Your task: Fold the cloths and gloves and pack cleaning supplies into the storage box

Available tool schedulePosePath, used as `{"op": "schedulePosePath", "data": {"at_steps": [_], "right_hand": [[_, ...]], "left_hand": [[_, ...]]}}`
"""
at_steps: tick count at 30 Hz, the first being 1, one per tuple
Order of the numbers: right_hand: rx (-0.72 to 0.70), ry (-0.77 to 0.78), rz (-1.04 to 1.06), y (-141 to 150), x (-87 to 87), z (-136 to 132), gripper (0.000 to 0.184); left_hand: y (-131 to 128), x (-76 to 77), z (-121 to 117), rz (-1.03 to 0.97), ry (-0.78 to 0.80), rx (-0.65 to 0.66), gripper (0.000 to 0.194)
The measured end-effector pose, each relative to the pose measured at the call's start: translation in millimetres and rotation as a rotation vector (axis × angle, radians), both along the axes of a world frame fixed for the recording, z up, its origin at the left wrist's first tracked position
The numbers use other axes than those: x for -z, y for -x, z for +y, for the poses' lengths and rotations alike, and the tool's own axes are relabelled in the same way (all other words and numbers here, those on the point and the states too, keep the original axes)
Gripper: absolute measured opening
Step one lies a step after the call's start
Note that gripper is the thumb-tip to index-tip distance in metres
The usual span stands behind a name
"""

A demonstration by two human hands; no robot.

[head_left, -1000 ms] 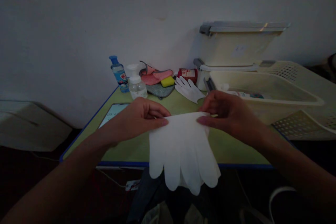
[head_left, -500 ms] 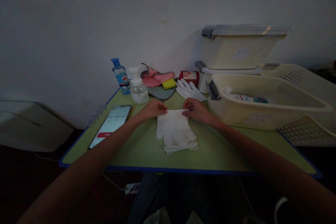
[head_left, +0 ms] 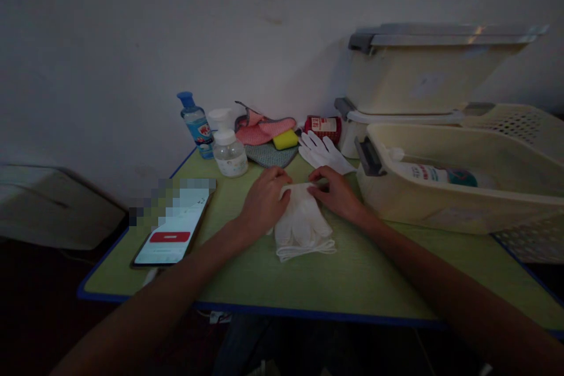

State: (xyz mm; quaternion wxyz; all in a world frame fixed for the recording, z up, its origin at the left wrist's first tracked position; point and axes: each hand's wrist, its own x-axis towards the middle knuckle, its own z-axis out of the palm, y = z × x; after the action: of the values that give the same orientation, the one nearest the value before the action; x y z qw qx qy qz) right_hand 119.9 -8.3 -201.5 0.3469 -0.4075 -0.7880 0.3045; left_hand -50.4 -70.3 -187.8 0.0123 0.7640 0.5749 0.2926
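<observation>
A folded pair of white gloves (head_left: 304,226) lies on the green table (head_left: 379,270). My left hand (head_left: 264,200) rests on the gloves' left side, fingers curled over the folded edge. My right hand (head_left: 337,191) pinches the far edge of the same gloves from the right. Another white glove (head_left: 324,154) lies flat just behind my hands.
A phone (head_left: 174,229) with a lit screen lies at the left. At the back stand a blue-capped bottle (head_left: 194,123), a clear pump bottle (head_left: 228,150), pink and grey cloths (head_left: 264,132), a yellow sponge (head_left: 285,138) and a red can (head_left: 324,125). Cream bins (head_left: 440,200) fill the right.
The gloves went from hanging in front of me to lying folded on the table. My hands followed them down and now press closer together on the fold.
</observation>
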Motion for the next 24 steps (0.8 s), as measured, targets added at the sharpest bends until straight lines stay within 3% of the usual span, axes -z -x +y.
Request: {"op": "schedulePosePath", "data": {"at_steps": [4,9,20,24], "right_hand": [[-0.014,0.014,-0.028,-4,-9.1,-4,0.007],[-0.091,0.138,-0.074,-14,-19.3,-7,0.009],[-0.189,0.351,-0.088,-21,-17.6,-8,0.014],[-0.186,0.339,-0.074,-20,-14.2,-9,0.016]], "left_hand": [[-15,1.1,-11,0.057,0.057,0.166,0.03],[-18,7.8,-13,0.148,0.124,0.296,0.041],[-19,16.0,-13,0.338,0.237,0.302,0.051],[-19,17.6,-14,0.373,0.244,0.296,0.054]]}}
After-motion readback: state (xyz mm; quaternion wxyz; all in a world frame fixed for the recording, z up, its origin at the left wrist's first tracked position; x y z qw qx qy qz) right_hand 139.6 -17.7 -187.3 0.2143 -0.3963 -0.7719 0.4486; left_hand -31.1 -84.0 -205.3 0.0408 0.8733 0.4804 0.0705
